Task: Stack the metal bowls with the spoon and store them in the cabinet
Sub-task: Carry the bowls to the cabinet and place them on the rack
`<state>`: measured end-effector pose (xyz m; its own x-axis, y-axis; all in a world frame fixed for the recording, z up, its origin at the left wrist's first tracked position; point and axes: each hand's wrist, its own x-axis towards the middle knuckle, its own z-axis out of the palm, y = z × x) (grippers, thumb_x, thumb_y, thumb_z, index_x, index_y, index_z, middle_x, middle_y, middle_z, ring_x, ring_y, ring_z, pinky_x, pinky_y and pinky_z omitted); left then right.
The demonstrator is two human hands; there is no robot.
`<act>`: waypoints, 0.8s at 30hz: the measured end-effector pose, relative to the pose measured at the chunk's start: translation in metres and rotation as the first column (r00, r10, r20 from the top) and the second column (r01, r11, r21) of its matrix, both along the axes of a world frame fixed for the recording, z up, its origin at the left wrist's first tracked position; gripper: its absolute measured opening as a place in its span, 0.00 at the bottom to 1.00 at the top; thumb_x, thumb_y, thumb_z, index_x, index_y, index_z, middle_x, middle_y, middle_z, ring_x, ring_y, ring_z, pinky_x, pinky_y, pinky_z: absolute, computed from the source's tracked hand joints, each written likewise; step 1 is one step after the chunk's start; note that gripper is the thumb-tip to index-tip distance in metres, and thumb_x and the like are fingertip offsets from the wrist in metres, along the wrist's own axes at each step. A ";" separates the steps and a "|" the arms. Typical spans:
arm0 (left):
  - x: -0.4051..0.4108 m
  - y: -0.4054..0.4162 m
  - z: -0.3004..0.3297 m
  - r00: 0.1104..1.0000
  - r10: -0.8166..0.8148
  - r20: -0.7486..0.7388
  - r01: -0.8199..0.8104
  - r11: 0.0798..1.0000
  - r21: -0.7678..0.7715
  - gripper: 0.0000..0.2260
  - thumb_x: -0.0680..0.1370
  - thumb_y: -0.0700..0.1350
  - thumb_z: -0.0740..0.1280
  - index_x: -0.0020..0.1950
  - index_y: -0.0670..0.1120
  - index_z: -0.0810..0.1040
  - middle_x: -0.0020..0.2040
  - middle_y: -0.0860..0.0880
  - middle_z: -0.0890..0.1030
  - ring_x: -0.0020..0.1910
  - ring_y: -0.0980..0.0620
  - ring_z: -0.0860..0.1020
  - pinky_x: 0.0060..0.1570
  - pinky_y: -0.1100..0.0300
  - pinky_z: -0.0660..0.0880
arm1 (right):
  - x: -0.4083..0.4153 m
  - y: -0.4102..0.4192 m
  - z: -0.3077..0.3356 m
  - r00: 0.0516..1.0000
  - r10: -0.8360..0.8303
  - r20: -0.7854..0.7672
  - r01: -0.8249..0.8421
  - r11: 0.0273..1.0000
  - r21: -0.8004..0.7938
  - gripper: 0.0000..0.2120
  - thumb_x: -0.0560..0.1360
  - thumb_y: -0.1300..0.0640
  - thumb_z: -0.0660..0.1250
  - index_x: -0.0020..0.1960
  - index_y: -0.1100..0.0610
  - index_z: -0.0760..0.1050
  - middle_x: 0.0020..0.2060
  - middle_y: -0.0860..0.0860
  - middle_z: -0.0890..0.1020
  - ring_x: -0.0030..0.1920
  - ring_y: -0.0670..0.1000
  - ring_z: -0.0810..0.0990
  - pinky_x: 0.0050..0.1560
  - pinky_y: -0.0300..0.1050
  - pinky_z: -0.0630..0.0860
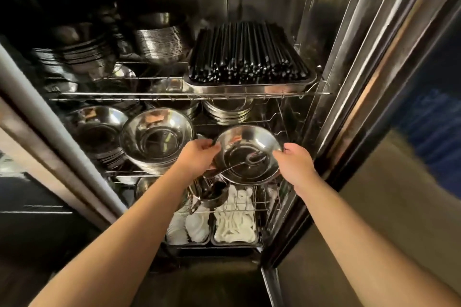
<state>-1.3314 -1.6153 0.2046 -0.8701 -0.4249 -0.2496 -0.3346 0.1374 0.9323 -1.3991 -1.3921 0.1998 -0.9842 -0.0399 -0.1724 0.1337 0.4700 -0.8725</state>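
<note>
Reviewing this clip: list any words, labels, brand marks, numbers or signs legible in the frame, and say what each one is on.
None can be read. The metal bowl held between the left hand and right hand, the spoon in it, the bowl stacks, the tray of black chopsticks and the cabinet door show only bare metal and reflections, no print.
</note>
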 end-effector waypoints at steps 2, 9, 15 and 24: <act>-0.016 -0.002 -0.005 1.000 -0.019 0.007 0.019 1.000 -0.002 0.23 0.78 0.49 0.71 0.70 0.41 0.75 0.55 0.47 0.83 0.42 0.52 0.84 0.45 0.54 0.84 | -0.013 -0.007 -0.003 1.000 -0.008 -0.005 0.008 1.000 0.030 0.21 0.78 0.54 0.66 0.70 0.58 0.73 0.59 0.54 0.81 0.52 0.55 0.80 0.43 0.44 0.75; -0.064 -0.012 -0.024 0.979 -0.182 0.088 0.184 0.983 -0.018 0.26 0.78 0.53 0.69 0.70 0.39 0.73 0.65 0.40 0.80 0.61 0.42 0.80 0.64 0.43 0.75 | -0.053 -0.025 -0.018 0.995 -0.097 0.015 0.094 0.986 0.136 0.19 0.79 0.54 0.66 0.69 0.58 0.74 0.44 0.46 0.75 0.42 0.48 0.74 0.38 0.44 0.74; -0.082 -0.011 -0.037 0.971 -0.223 0.080 0.213 0.969 0.125 0.32 0.77 0.54 0.71 0.75 0.39 0.67 0.68 0.40 0.77 0.64 0.41 0.78 0.65 0.46 0.74 | -0.067 -0.027 -0.025 0.990 -0.134 0.046 0.123 0.975 0.184 0.26 0.79 0.53 0.67 0.75 0.55 0.69 0.71 0.55 0.74 0.67 0.58 0.75 0.56 0.46 0.71; -0.082 -0.008 -0.048 0.971 -0.238 -0.004 0.234 0.951 0.203 0.31 0.77 0.54 0.70 0.76 0.43 0.66 0.70 0.45 0.74 0.53 0.53 0.83 0.47 0.64 0.80 | -0.065 -0.025 -0.033 0.996 -0.087 -0.019 0.088 0.941 0.327 0.25 0.80 0.54 0.66 0.76 0.53 0.66 0.70 0.55 0.75 0.66 0.59 0.74 0.57 0.48 0.74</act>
